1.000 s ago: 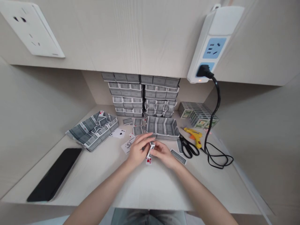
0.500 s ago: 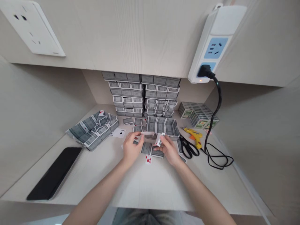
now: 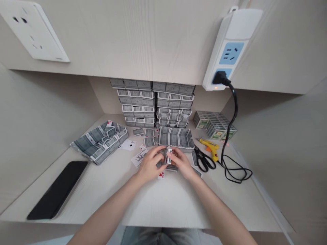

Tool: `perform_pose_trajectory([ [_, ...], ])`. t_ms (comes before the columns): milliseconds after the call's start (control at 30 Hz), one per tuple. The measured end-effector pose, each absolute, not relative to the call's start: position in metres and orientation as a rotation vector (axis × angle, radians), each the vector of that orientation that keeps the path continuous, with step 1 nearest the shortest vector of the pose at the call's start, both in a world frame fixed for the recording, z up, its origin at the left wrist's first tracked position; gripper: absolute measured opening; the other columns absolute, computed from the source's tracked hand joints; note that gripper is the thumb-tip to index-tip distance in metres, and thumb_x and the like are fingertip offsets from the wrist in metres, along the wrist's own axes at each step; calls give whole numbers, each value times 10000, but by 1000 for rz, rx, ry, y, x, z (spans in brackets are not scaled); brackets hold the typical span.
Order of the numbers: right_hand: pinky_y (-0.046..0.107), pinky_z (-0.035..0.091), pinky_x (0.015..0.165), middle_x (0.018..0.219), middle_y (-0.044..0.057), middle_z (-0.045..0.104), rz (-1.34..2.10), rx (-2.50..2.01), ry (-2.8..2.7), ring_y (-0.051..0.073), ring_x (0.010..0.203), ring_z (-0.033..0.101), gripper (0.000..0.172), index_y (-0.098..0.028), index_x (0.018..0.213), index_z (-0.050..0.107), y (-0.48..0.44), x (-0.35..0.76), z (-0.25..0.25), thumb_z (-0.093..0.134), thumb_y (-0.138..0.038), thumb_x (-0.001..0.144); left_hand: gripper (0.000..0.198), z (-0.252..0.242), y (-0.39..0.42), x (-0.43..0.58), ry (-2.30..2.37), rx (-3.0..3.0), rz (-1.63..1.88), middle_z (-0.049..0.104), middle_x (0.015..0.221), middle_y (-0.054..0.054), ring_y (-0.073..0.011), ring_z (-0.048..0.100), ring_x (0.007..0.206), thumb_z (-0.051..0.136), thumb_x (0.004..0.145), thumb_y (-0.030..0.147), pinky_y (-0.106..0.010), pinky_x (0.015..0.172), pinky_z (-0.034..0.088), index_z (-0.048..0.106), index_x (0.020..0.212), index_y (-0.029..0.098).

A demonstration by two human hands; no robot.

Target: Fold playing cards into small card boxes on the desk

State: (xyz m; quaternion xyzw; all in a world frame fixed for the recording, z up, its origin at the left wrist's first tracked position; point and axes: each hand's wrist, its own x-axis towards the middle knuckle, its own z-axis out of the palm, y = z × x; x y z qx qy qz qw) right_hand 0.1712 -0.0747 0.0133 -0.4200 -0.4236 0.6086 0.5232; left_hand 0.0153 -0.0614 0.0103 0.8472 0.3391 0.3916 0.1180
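Observation:
My left hand (image 3: 149,165) and my right hand (image 3: 181,162) meet over the middle of the desk. Both pinch a folded playing card (image 3: 169,156) held upright between the fingertips. Under the hands lie grey-backed cards (image 3: 171,167) and a red eight card (image 3: 161,175), face up. Just behind the hands stands an open tray made of grey-backed cards (image 3: 175,137).
Stacked card trays (image 3: 153,103) fill the back of the desk (image 3: 158,200). Another card tray (image 3: 100,140) lies at left, a black phone (image 3: 57,189) near the left front. Scissors (image 3: 203,160), a yellow glue gun (image 3: 211,147), its black cable (image 3: 233,170) and card packs (image 3: 214,124) sit at right.
My hands parted half a second ago, each with a card, and have now come back together on one folded card, slightly farther from me than a second ago.

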Motion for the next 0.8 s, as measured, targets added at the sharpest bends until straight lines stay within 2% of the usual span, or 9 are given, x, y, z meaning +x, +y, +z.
perform_pose_trajectory([
  [233,265,480,627,812,14,600,1478,-1074,-1036,143,729,583,364,-173,905,573,-74,171,12,661,-408,641,145,6,-61,15,1043,2472,1067,509,1109,-71,-196,500,1012,584,723,285,-339,836,442,498,680,177],
  [800,272,488,629,791,26,624,1456,-1108,-1101,160,733,588,383,-160,907,584,-72,173,6,663,-418,636,105,-1,-59,14,1163,2547,960,469,1119,-56,-183,547,904,582,649,150,-300,724,463,494,693,188],
])
